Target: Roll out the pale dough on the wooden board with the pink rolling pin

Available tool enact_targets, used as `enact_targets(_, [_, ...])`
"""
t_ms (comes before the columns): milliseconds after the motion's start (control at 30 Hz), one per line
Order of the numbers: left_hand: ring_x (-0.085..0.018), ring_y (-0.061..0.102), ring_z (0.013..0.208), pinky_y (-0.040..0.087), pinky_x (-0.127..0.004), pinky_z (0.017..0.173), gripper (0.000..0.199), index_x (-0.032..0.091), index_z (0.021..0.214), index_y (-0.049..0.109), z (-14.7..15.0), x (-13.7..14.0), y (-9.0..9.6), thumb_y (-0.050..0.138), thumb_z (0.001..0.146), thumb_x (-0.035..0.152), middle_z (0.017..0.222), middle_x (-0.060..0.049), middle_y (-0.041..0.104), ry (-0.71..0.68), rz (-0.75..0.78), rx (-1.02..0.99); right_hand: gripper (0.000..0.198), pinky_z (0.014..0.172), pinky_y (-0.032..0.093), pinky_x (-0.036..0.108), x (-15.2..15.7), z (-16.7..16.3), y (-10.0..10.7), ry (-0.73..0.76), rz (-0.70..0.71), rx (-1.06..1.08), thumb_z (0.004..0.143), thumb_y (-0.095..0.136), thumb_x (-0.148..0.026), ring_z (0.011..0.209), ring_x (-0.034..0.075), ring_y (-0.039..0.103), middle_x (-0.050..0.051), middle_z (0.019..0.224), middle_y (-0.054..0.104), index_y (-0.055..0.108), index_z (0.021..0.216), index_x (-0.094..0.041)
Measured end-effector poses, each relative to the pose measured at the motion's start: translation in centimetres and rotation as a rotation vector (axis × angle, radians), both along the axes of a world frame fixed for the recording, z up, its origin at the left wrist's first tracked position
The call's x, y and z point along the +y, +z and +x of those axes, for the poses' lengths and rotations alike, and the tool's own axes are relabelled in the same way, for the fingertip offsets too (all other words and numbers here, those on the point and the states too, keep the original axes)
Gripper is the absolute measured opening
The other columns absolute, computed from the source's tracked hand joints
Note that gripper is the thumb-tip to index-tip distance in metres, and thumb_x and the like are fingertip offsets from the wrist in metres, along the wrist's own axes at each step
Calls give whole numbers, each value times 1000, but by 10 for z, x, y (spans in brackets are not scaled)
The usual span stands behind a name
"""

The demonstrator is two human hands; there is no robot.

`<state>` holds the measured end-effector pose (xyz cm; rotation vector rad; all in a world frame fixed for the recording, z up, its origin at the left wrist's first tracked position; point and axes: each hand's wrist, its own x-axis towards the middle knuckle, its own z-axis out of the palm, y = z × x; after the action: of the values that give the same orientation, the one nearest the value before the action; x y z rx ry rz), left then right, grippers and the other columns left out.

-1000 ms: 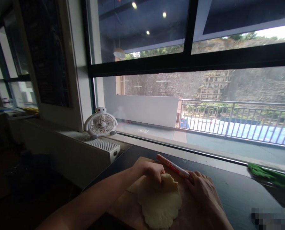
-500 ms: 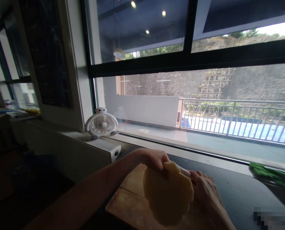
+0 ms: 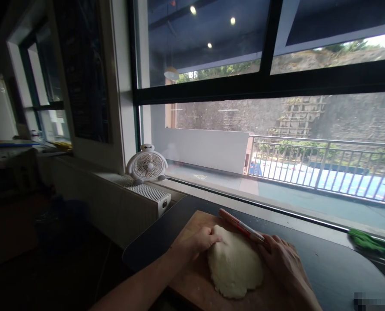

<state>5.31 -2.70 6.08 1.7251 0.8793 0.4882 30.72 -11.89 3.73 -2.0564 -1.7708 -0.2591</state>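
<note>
A flat, uneven sheet of pale dough lies on a wooden board. My left hand is closed on the dough's upper left edge, thumb on top; the fingers beneath are partly hidden. A slim rolling pin with a red and white band slants across the board's far side, beyond the dough. Over the pin's near right end my right hand is curled, beside the dough's right edge. That end of the pin is covered by the fingers.
The board rests on a dark table with rounded corners. Against the window stands a white fan on a ledge, next to a white vented unit. A green cloth lies at the right by the sill.
The dough sheet, earlier raised and hanging from my left hand, now lies on the board. My left hand has come down and to the left. The rolling pin is in fuller view.
</note>
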Motion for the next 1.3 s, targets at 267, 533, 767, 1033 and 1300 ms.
enact_targets(267, [-12,52,64,33,-21,53,20,13,73,59,-19,8,11,50,78,31,70,1,58,68,458,284,37,79,35,33,4,5,-7,-10,-1,-29,87,39,-48,90,20,54,1,96,61,55,119,-35])
enact_targets(533, [-24,58,98,41,-32,81,31,20,108,57,-34,6,2,49,82,34,104,-8,63,272,859,642,37,79,36,34,6,8,-10,-20,-5,-59,87,40,-48,92,21,54,-1,98,62,53,120,-38])
enact_targets(767, [-24,8,139,7,-46,111,64,16,145,18,-17,-8,-24,17,92,53,151,-10,18,-90,841,629,38,79,36,33,7,11,-12,-6,-10,-57,87,40,-46,94,20,55,-1,100,62,50,123,-40])
enact_targets(1033, [-22,8,139,4,-47,112,64,19,144,24,-15,-15,-32,18,91,56,150,-7,20,-4,833,598,39,79,37,33,4,7,-10,-18,6,-52,86,41,-46,95,21,55,0,101,62,52,122,-39])
enact_targets(1300, [-24,29,132,16,-46,111,47,22,128,49,-17,-17,-37,38,90,45,140,-7,41,153,969,463,35,79,37,34,6,5,-9,-14,23,-44,86,41,-45,89,21,55,1,94,63,55,117,-36])
